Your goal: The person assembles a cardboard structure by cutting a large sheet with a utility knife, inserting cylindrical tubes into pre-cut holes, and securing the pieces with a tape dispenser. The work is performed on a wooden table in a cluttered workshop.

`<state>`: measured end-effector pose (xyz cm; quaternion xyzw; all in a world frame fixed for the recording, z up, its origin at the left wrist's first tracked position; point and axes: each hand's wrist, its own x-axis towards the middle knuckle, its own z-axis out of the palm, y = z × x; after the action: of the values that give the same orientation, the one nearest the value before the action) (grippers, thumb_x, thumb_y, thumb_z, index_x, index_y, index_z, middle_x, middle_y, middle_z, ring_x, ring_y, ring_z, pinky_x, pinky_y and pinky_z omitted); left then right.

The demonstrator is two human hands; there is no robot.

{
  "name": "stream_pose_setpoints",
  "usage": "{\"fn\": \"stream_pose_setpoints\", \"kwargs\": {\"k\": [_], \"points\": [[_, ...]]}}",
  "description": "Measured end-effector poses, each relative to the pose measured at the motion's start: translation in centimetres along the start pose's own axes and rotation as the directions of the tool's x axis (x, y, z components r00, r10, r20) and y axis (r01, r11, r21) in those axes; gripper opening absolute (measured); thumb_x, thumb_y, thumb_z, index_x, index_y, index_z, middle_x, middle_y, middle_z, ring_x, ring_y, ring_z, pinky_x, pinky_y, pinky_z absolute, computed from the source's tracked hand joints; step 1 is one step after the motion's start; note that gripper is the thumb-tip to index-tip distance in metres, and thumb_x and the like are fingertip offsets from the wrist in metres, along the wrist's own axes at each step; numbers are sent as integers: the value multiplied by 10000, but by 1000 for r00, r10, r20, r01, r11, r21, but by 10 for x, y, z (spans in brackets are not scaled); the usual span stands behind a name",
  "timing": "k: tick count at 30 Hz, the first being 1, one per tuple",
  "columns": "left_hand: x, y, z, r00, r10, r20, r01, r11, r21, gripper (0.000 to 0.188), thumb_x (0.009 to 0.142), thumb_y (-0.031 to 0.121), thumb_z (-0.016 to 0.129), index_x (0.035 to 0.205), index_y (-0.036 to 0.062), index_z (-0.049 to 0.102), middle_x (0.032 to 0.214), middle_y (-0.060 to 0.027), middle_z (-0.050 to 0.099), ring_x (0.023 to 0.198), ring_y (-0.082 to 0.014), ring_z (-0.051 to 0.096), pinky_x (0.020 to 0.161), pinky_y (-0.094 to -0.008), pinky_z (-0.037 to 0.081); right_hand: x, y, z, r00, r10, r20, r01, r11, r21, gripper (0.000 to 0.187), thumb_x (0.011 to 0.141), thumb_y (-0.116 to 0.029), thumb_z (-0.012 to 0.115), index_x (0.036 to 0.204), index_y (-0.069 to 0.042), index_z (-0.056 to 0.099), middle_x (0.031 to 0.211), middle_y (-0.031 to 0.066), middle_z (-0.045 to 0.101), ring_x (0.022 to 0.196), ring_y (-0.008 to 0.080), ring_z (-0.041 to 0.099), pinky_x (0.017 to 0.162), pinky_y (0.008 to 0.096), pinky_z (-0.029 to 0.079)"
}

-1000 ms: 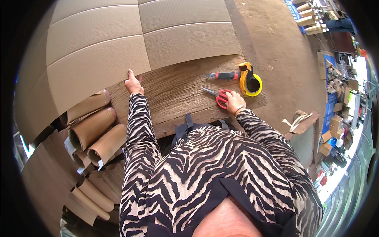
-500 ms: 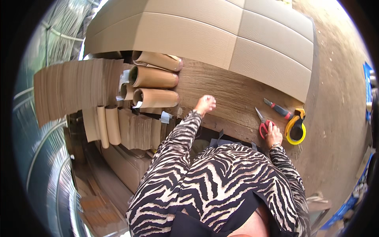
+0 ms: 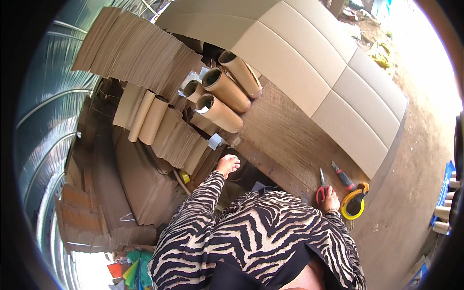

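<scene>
My left hand (image 3: 228, 165) is in the air just off the near edge of the wooden table, below a small white piece (image 3: 215, 141). Its fingers are loosely apart and it holds nothing. At the table's near right corner my right hand (image 3: 330, 199) is closed over the red handles of a pair of scissors (image 3: 323, 180), whose blades point away from me. Part of the handles is hidden by the fingers. A utility knife (image 3: 344, 178) with a red and grey grip lies beside it. Right of the hand is a yellow tape dispenser (image 3: 354, 205).
A large folded cardboard sheet (image 3: 309, 63) covers the table's far side. Several brown cardboard tubes (image 3: 224, 92) stand on the table's left end. Beyond them is a long stack of cardboard (image 3: 130, 48). More flat cardboard (image 3: 179, 137) is packed on the left, below table level.
The view has turned toward the left. My left hand has moved from over the tabletop back past its near edge, and its fingers have opened. The right hand stays at the scissors.
</scene>
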<state>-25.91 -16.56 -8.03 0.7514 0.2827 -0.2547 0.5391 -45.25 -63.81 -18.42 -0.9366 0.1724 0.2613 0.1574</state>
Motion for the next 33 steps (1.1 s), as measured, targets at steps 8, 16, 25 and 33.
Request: {"fn": "stream_pose_setpoints", "kwargs": {"k": [8,16,25,33], "points": [[71,48,1,963,198,181,-186,979,-84,221,998,270,557,1129,93,576,1031,-55,686,841,-140,658,742,-304,515,7,-46,-38,992,122,-23,-117,979,168,441,797,-257,718,1213,-150,615,1163,187,619,1088,375,608,900,468,512],[132,75,-12,871,325,369,-283,945,-163,249,973,160,588,1134,-30,579,989,-95,684,851,-153,669,771,-282,546,98,-266,-162,859,-495,-131,500,866,3,237,876,-235,602,1068,-110,661,995,179,667,881,411,655,749,497,550],[142,67,-34,724,436,535,-460,883,-98,284,966,149,623,1169,-44,577,953,-67,674,825,-116,632,760,-266,521,171,-559,-326,536,-748,-390,741,639,-207,424,860,-279,689,1225,-92,580,1225,158,573,974,352,654,813,440,553],[159,31,-53,700,499,511,-543,837,-73,268,954,169,642,1135,-24,601,923,-64,689,800,-119,654,742,-265,524,204,-636,-338,882,-443,-164,361,856,-371,390,850,-398,631,992,-51,738,1024,162,719,982,317,690,821,414,556]]}}
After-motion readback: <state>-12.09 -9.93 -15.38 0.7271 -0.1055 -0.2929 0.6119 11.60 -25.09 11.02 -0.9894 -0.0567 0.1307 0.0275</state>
